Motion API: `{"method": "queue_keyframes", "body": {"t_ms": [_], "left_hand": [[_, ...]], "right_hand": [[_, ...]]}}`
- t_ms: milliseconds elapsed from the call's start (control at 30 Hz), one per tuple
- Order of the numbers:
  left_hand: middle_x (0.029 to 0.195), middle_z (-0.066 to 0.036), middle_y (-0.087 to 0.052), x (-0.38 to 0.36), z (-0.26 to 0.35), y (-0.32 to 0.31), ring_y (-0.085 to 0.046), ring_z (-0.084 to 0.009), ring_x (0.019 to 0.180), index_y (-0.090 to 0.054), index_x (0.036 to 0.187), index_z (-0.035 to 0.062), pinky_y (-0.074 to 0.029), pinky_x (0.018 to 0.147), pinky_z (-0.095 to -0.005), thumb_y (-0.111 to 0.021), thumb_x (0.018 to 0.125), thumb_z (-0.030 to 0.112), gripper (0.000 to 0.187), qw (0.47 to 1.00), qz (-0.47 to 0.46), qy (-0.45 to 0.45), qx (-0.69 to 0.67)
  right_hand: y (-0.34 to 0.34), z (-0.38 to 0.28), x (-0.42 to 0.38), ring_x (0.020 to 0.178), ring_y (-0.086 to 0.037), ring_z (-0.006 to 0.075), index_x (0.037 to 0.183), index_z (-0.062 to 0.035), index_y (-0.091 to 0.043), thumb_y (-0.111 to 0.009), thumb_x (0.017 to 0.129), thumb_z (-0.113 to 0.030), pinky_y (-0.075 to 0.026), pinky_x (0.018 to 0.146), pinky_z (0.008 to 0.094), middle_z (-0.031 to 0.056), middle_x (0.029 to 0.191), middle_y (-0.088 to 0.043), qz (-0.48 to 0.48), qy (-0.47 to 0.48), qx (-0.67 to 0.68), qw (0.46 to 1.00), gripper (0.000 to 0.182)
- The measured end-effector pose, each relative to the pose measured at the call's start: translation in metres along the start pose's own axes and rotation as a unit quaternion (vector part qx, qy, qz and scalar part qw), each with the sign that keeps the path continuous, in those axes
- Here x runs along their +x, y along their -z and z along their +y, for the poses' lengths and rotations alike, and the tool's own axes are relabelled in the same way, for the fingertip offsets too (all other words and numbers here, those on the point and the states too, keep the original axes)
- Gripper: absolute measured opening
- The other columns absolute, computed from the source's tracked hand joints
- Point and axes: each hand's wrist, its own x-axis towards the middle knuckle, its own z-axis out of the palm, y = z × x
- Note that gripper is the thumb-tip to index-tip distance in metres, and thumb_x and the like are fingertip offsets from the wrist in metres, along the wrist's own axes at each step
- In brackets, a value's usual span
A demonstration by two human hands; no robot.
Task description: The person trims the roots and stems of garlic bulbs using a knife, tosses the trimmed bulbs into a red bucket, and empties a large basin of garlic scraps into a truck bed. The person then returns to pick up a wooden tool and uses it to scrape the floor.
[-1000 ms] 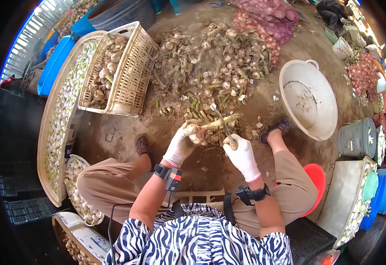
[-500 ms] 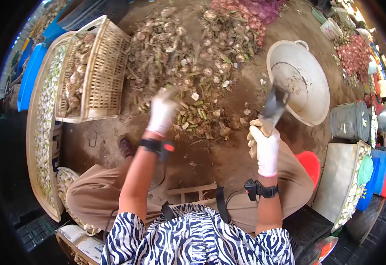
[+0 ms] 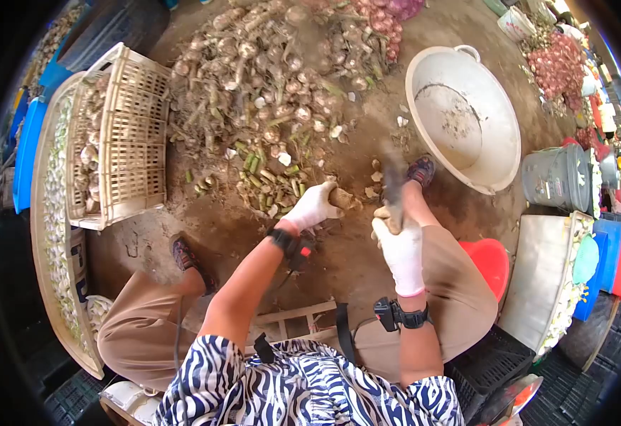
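Observation:
My left hand [image 3: 315,206], in a white glove, is closed on a brownish garlic bulb [image 3: 344,199] that pokes out past the fingertips. Opposite it, my right hand [image 3: 401,248], also gloved, grips the handle of a knife [image 3: 393,181]. Its broad dark blade points up and away and is smeared by motion. A small gap separates blade and bulb. Just beyond my left hand, cut green stem pieces [image 3: 268,181] are scattered on the floor. Behind them spreads a large heap of garlic [image 3: 275,78] with long dry stalks.
A white tub [image 3: 499,106] with a little debris stands ahead right. On the left, a plastic crate [image 3: 136,142] of garlic rests by a long tray of pale cloves [image 3: 51,227]. A red basin [image 3: 487,263] sits beside my right knee, near a grey bucket [image 3: 555,186].
My left hand has moved right and nearer from the stem pieces, and now shows a garlic bulb in its grasp. My right hand has shifted slightly left and down with the knife. The view has shifted.

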Motion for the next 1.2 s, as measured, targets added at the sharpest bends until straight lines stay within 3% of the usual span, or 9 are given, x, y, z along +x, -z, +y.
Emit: {"method": "queue_keyframes", "body": {"t_ms": [133,200,633,700,767,833,967,1100,1200], "left_hand": [[0.105,-0.012,-0.066,-0.065,0.048,0.045,-0.062,-0.0171,0.098,-0.056,0.121,0.0004,-0.050,0.086,-0.0323,-0.083,0.070,0.021,0.061,0.994,0.051,-0.014,-0.091],[0.102,-0.011,-0.067,-0.086,0.046,0.051,-0.061,-0.0119,0.095,-0.054,0.124,0.0015,-0.051,0.082,-0.0305,-0.083,0.073,0.023,0.062,0.982,0.107,-0.146,-0.055],[0.103,-0.010,-0.068,-0.190,0.091,0.069,-0.063,-0.0147,0.096,-0.058,0.118,-0.0012,-0.050,0.086,-0.0309,-0.081,0.072,0.021,0.056,0.978,0.181,-0.105,-0.003],[0.101,-0.012,-0.069,-0.204,0.129,0.078,-0.066,-0.0190,0.094,-0.062,0.112,-0.0009,-0.051,0.085,-0.0318,-0.086,0.064,0.022,0.058,0.983,0.177,0.026,0.047],[0.100,-0.014,-0.069,-0.220,0.132,0.077,-0.068,-0.0230,0.094,-0.064,0.109,-0.0007,-0.052,0.085,-0.0326,-0.088,0.059,0.022,0.059,0.966,0.199,-0.149,0.068],[0.100,-0.015,-0.069,-0.221,0.137,0.090,-0.069,-0.0267,0.094,-0.063,0.110,-0.0003,-0.053,0.085,-0.0330,-0.088,0.059,0.021,0.061,0.961,0.195,-0.117,0.159],[0.101,-0.011,-0.069,-0.201,0.114,0.091,-0.067,-0.0185,0.093,-0.063,0.113,-0.0006,-0.052,0.086,-0.0308,-0.088,0.059,0.020,0.063,0.983,0.182,-0.033,0.012],[0.098,-0.009,-0.069,-0.200,0.122,0.079,-0.067,-0.0166,0.089,-0.066,0.109,0.0015,-0.053,0.084,-0.0298,-0.084,0.066,0.024,0.051,0.981,0.182,-0.064,0.015],[0.096,-0.006,-0.068,-0.196,0.115,0.084,-0.065,-0.0146,0.087,-0.062,0.112,0.0011,-0.052,0.083,-0.0280,-0.082,0.070,0.020,0.050,0.961,0.183,-0.094,-0.187]], "right_hand": [[-0.023,-0.008,-0.017,0.073,-0.063,0.0383,0.087,-0.0068,-0.058,-0.069,0.074,-0.009,-0.049,0.061,0.0459,0.0165,0.077,-0.064,-0.042,0.235,-0.295,0.925,0.017],[-0.035,-0.020,-0.028,0.073,-0.065,0.0319,0.086,-0.0084,-0.055,-0.071,0.071,-0.010,-0.051,0.062,0.0429,0.0116,0.073,-0.062,-0.091,0.272,-0.351,0.891,0.022],[-0.072,-0.002,-0.048,0.075,-0.062,0.0286,0.096,-0.0076,-0.057,-0.071,0.061,-0.008,-0.050,0.063,0.0400,0.0093,0.079,-0.060,-0.066,0.425,-0.317,0.846,0.037],[-0.072,0.004,-0.037,0.064,-0.061,0.0339,0.084,-0.0078,-0.059,-0.061,0.070,-0.006,-0.050,0.057,0.0444,0.0130,0.068,-0.059,-0.043,0.386,-0.346,0.854,0.014],[-0.045,0.048,0.007,0.067,-0.066,0.0357,0.085,-0.0068,-0.061,-0.058,0.079,-0.008,-0.052,0.058,0.0461,0.0177,0.070,-0.065,-0.048,0.218,-0.476,0.851,0.007],[-0.040,0.017,0.000,0.069,-0.067,0.0361,0.087,-0.0063,-0.061,-0.063,0.078,-0.011,-0.053,0.059,0.0464,0.0185,0.070,-0.066,-0.007,0.261,-0.422,0.868,0.010],[-0.056,-0.042,-0.047,0.072,-0.066,0.0370,0.090,-0.0064,-0.059,-0.067,0.074,-0.011,-0.053,0.064,0.0447,0.0174,0.077,-0.066,-0.069,0.367,-0.292,0.880,0.019],[-0.064,-0.001,-0.029,0.072,-0.066,0.0377,0.084,-0.0062,-0.060,-0.061,0.080,-0.012,-0.052,0.063,0.0460,0.0180,0.073,-0.066,-0.074,0.248,-0.412,0.874,0.007],[-0.049,0.031,-0.006,0.074,-0.066,0.0387,0.086,-0.0035,-0.066,-0.061,0.082,-0.013,-0.053,0.066,0.0458,0.0213,0.074,-0.066,-0.028,0.151,-0.349,0.924,0.012]]}}
